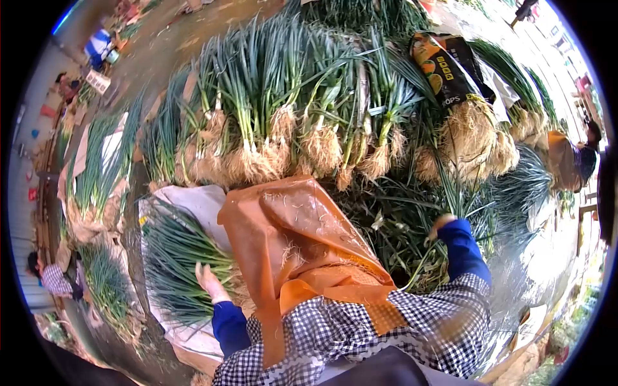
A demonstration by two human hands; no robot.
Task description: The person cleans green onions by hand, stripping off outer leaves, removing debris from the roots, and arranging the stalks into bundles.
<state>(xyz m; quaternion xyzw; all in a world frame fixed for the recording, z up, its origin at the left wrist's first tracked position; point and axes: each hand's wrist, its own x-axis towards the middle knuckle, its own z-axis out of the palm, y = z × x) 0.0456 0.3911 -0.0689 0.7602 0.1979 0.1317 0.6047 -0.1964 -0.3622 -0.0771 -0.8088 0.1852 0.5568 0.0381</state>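
My left hand (209,281) is over the pile of green onions (177,257) at the lower left, fingers apart, nothing held in it. On the right, my right hand (440,228) is beside loose green leaves (412,212); its fingers are curled and partly hidden, and what they hold, if anything, is too small to make out. An orange apron (302,225) with bits of root on it covers my lap between the two hands. In front of it, a row of green onions (257,83) lies with pale, shaggy roots towards me.
A black printed bag (450,71) wraps one bunch at the upper right. More onion bunches (96,174) lie at the left. Other people sit at the far left (56,280) and far right (582,157). Wet floor (161,38) shows behind the row.
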